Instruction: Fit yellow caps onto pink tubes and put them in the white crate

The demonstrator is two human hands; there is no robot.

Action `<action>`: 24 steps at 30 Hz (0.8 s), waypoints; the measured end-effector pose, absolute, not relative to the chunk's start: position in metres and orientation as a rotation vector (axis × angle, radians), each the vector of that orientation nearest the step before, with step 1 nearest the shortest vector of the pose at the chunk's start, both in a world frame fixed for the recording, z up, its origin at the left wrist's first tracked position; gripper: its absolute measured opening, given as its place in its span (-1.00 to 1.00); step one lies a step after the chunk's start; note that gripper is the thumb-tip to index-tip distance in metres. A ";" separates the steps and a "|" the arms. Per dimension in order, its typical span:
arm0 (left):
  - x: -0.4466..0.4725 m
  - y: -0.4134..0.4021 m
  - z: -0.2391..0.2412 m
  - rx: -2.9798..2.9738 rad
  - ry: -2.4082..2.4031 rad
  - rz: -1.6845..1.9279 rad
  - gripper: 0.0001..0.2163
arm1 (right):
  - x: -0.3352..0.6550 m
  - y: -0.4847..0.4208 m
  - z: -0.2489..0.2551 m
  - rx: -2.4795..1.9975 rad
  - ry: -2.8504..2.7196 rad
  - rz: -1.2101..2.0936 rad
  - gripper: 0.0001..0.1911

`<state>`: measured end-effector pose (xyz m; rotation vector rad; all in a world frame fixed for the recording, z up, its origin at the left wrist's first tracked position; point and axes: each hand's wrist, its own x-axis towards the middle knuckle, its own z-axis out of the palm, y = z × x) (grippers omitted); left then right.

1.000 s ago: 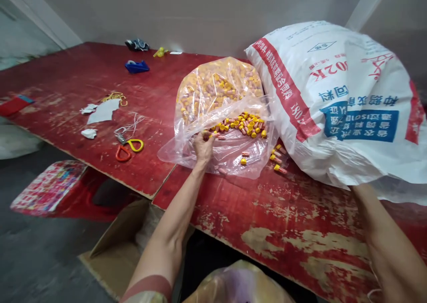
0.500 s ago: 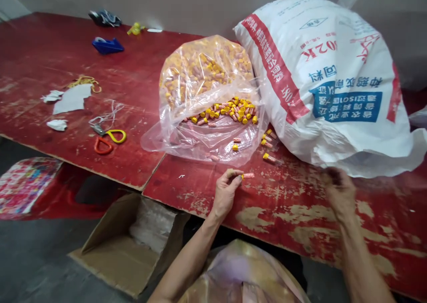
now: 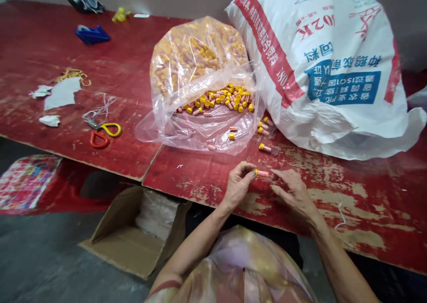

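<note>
Between the thumb and fingers of my left hand (image 3: 243,178) is a small yellow-capped tube (image 3: 263,173) with pink filling, held by its cap end over the table's front part. My right hand (image 3: 288,189) is at the tube's other end, its index finger and thumb closing on what looks like a thin clear plastic sleeve (image 3: 271,178) around the tip; the film is hard to make out. Just beyond, several capped tubes (image 3: 266,147) lie in clear sleeves. Behind them a big clear plastic bag (image 3: 200,134) lies open, full of similar tubes (image 3: 230,99).
A large white woven sack (image 3: 347,120) stands at the back right. On the left of the red table (image 3: 126,85) lie scissors (image 3: 100,131), white scraps (image 3: 63,94) and a blue tape dispenser (image 3: 91,35). Below the front edge are a cardboard box (image 3: 126,249) and a red stool (image 3: 73,183).
My right hand has come in from beside the sack to the tube's free end. My left hand has shifted slightly right with the tube. The view has tilted down a little.
</note>
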<state>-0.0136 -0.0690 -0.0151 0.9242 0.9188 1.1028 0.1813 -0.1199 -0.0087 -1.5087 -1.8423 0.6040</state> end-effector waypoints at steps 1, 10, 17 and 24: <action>-0.014 -0.069 -0.016 0.904 0.915 1.111 -0.85 | 0.180 -0.120 -0.011 -1.526 -1.799 0.644 -0.58; -0.005 -0.083 -0.020 0.728 0.911 1.124 -0.82 | 0.150 -0.121 -0.024 -1.185 -0.862 0.904 -0.69; -0.004 -0.090 -0.015 1.026 0.932 1.016 -0.84 | 0.141 -0.126 -0.020 -1.462 -1.155 1.096 -0.66; -0.010 -0.078 -0.010 1.036 0.858 0.921 -0.74 | 0.126 -0.132 -0.037 -1.330 -0.953 1.219 -0.66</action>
